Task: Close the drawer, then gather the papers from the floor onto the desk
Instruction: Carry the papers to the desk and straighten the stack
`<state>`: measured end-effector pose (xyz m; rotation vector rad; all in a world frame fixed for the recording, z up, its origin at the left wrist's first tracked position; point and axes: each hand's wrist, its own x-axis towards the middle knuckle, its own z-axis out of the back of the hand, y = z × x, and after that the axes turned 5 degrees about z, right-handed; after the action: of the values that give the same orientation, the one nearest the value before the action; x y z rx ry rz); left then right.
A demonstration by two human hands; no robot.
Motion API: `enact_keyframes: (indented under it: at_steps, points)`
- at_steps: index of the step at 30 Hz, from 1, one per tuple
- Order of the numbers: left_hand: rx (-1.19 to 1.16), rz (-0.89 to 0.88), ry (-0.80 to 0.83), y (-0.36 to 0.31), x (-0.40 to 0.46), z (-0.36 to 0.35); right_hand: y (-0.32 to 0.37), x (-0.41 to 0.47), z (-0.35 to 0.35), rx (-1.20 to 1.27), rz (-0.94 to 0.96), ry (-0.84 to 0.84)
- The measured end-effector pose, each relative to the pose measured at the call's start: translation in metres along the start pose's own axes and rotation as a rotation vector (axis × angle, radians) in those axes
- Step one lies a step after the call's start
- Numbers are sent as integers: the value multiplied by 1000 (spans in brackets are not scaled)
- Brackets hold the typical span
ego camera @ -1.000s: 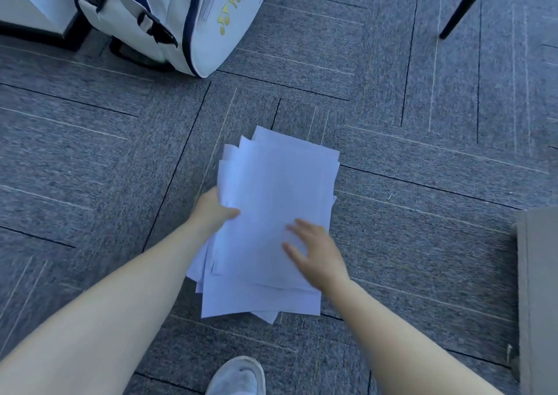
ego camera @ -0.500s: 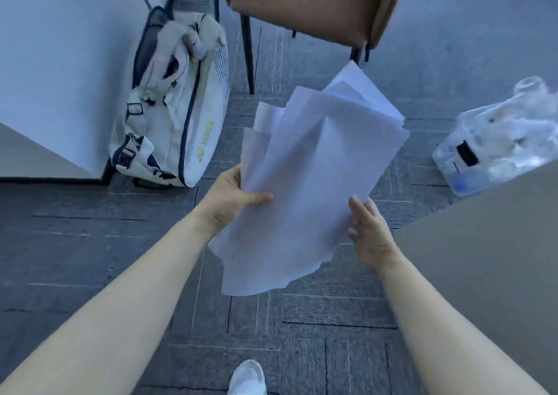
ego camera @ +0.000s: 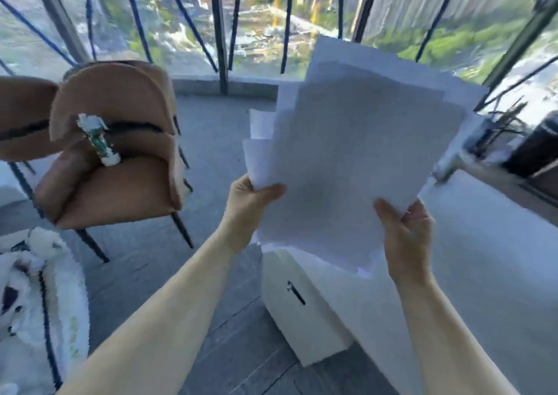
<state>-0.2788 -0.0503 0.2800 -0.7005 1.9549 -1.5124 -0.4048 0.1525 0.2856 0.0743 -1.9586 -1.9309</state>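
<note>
head view: the left hand (ego camera: 250,196) and right hand (ego camera: 406,228) each pinch a lower corner of the papers (ego camera: 356,159), held up in the air above the white desk (ego camera: 483,258). its drawer (ego camera: 299,307) looks closed, though blurred. a brown chair (ego camera: 114,165) stands to the left.

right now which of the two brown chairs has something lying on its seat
The fully visible brown chair, nearer the left hand: a small green and white object lies on it. The chair at the left edge shows none.

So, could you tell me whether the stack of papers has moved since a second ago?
Yes. The papers have gone up: they lay on the carpet then, and now both hands hold them above the white desk.
</note>
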Motion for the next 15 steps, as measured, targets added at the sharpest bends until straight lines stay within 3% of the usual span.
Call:
enact_keyframes:
  at_steps: [5, 9, 15]
  points:
    - [-54, 32, 159, 6, -1, -147, 15, 8, 122, -205, 89, -326]
    - [18, 116, 404, 35, -2, -215, -8, 7, 201, -61, 59, -445]
    - [265, 218, 809, 55, 20, -258, -59, 23, 276, 250, -252, -330]
